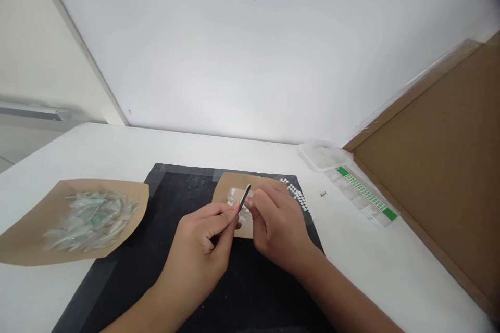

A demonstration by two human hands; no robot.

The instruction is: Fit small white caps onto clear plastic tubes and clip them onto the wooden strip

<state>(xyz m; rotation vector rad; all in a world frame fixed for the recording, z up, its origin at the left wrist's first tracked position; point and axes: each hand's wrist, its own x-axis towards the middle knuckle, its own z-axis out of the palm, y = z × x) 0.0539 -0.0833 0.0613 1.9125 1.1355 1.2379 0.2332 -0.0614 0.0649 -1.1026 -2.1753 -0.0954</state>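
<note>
From where I stand: the left hand (205, 234) pinches a slim black strip with a pale face (244, 196) between thumb and index finger, its free end tilted up and away. Right hand (279, 223): fingers curled, tips just beside the strip; cannot tell whether they pinch anything. Strip located over a small brown paper sheet (221, 187), which lies near the far edge of a black rectangular mat (183, 192) and carries small clear and white pieces.

Small white tiles (299, 196) in rows along the mat's right edge, by its far right corner. A large brown paper sheet (23, 239) bearing clear plastic-like slivers (91, 218) overlaps the mat's left edge. Right of the mat, on the white table (351, 260): a green-and-white patterned strip (367, 192).
</note>
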